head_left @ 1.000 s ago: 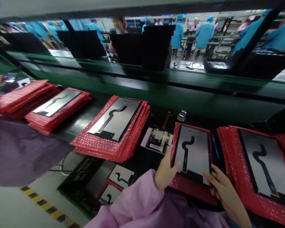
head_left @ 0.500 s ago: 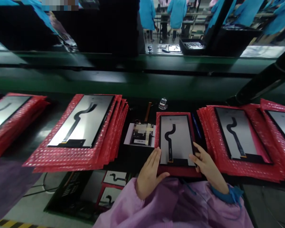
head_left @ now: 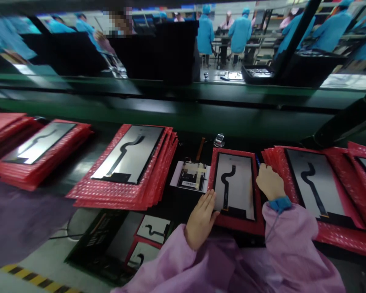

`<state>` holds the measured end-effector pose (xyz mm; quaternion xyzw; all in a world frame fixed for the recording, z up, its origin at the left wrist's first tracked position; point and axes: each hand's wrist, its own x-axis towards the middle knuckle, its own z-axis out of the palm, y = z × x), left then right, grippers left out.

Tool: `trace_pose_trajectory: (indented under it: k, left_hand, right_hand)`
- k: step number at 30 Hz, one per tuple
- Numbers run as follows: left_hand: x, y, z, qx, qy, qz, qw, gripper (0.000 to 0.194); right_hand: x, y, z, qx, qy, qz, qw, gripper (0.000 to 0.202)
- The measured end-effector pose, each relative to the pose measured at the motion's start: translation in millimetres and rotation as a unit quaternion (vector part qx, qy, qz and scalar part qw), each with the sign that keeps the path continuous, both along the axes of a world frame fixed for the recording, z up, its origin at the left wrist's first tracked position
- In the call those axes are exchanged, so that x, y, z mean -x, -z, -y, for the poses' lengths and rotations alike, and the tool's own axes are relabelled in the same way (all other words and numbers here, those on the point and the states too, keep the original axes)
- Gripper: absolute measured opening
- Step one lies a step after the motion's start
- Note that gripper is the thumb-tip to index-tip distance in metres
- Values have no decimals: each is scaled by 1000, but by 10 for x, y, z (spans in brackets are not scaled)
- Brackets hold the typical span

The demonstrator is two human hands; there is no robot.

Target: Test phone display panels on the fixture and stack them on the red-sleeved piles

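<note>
Red bubble-wrap sleeves cover most of a dark workbench (head_left: 177, 203), each stack topped by a grey display panel with a black flex cable. At centre lies one display panel (head_left: 236, 185) on its own red sleeve (head_left: 238, 224). The left hand (head_left: 201, 217) rests flat at the panel's 8 o'clock corner, fingers extended and together, thumb touching the lower edge; it grips nothing. The right hand (head_left: 270, 183) sits at the panel's 3 o'clock edge, fingers curled downward between the panel and the neighbouring stack; what they close on cannot be told. Both arms wear pink sleeves, the right with a blue cuff (head_left: 279, 203).

At 9 o'clock from the panel, just beside it, lies a small circuit module (head_left: 192, 177) on white paper. At 12 o'clock are a brown stick (head_left: 200, 149) and a small clear object (head_left: 219, 140). Further stacks of sleeves lie at 3 o'clock (head_left: 320, 191) and at 9 o'clock (head_left: 128, 162), with more at the far left (head_left: 39, 148).

Beyond the bench runs a green conveyor (head_left: 183, 110), then black trays (head_left: 262, 73). Workers in blue coats and caps (head_left: 240, 32) stand at distant tables. Below the bench edge, at 7 o'clock, a grey floor shows yellow-black hazard tape (head_left: 27, 278).
</note>
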<state>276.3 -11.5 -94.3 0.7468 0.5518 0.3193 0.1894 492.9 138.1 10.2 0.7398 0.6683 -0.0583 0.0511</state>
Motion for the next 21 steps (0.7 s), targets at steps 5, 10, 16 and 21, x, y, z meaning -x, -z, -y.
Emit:
trace_pose_trajectory:
  k: [5, 10, 16, 21]
  left_hand:
    - [-5, -86, -84, 31, -13, 78, 996, 49]
    - [-32, -332, 83, 42, -19, 187, 981, 50]
    - [-172, -616, 190, 210, 59, 262, 940, 49]
    - [-295, -669, 227, 251, 112, 225, 935, 57]
  right_hand:
    - [-148, -31, 56, -76, 30, -118, 990, 25]
    - [-40, -156, 737, 23, 5, -556, 831, 31]
    - [395, 51, 1406, 42, -12, -655, 754, 25]
    - [379, 171, 1626, 22, 15, -671, 741, 33]
